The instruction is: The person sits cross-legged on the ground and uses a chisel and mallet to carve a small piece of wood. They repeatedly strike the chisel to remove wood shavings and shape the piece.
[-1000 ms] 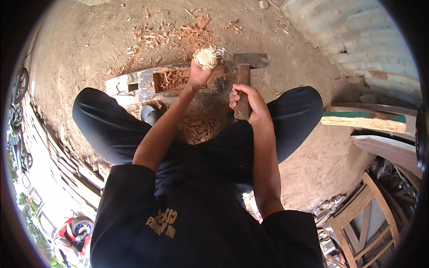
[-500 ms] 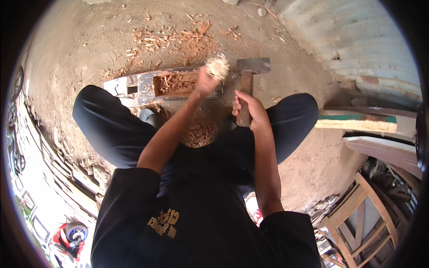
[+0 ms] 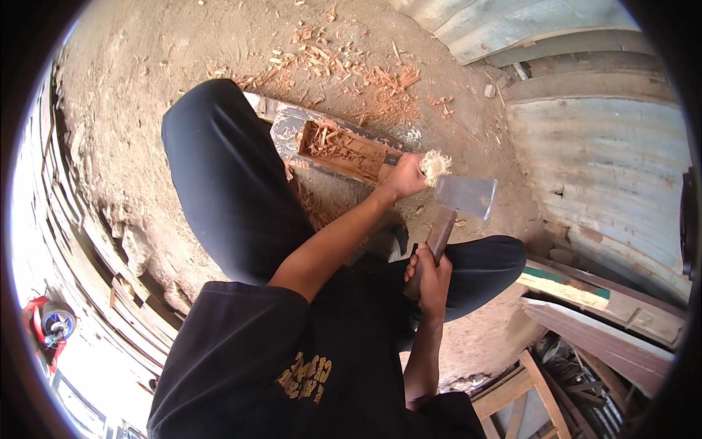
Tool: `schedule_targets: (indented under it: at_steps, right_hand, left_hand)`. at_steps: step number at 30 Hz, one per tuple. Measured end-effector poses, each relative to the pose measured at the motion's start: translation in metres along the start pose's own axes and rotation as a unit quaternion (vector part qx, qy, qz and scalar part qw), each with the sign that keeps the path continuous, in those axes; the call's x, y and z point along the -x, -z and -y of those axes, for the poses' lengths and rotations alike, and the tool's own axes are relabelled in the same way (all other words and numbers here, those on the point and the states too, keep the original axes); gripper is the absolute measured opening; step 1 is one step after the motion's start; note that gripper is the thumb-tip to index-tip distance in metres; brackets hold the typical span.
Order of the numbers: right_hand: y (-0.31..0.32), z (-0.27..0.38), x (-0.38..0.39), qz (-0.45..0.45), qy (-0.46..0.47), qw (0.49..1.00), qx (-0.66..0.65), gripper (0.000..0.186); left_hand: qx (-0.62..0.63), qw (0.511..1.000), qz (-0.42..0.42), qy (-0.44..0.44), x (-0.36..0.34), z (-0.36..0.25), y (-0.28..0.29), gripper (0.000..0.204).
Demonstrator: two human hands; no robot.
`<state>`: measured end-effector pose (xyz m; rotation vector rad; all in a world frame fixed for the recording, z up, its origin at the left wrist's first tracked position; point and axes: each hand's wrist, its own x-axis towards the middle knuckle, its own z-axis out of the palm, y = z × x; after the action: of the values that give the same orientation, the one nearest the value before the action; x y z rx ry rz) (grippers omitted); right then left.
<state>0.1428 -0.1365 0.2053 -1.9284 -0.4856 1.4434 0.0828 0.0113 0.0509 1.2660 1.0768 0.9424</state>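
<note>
My left hand [image 3: 408, 178] is closed around a chisel whose pale wooden handle end [image 3: 436, 167] is frayed and splayed. Its dark blade points to the near right end of a recess in a wooden beam [image 3: 289, 130]. Reddish wood chips [image 3: 340, 143] lie in that rectangular recess. My right hand [image 3: 431, 274] grips the wooden handle of a hatchet [image 3: 468, 196]. The flat metal head is beside the frayed chisel end, a little nearer and to its right; whether they touch, I cannot tell.
Loose shavings [image 3: 387, 88] cover the dirt ground beyond the beam. My bent knees flank the beam. Corrugated metal sheets [image 3: 599, 146] stand on the right. Boards [image 3: 599, 329] and a wooden frame [image 3: 537, 395] lie at lower right, and wooden slats [image 3: 95, 241] line the left.
The view has turned, so the beam now slants. My left hand has lowered the chisel toward the recess's right end. The hatchet head has come closer to the chisel's frayed end.
</note>
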Motion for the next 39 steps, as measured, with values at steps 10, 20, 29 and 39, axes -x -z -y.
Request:
schedule_targets:
  at_steps: [10, 20, 29, 39]
  right_hand:
    - [0.009, 0.141, 0.034, -0.070, 0.327, 0.928, -0.167, 0.020]
    - [-0.011, 0.032, -0.016, 0.008, 0.045, 0.994, 0.099, 0.019]
    - [0.012, 0.162, 0.055, -0.048, 0.336, 0.939, -0.056, 0.021]
    - [-0.008, 0.010, -0.023, -0.035, 0.081, 0.990, 0.111, 0.010]
  left_hand:
    - [-0.037, 0.998, -0.044, 0.033, 0.000, -0.003, 0.008, 0.032]
    - [0.048, 0.998, 0.006, -0.033, -0.002, 0.001, 0.002, 0.028]
    - [0.033, 0.999, 0.010, -0.001, -0.004, 0.012, 0.001, 0.028]
    - [0.100, 0.994, -0.016, -0.041, -0.006, 0.011, -0.002, 0.028]
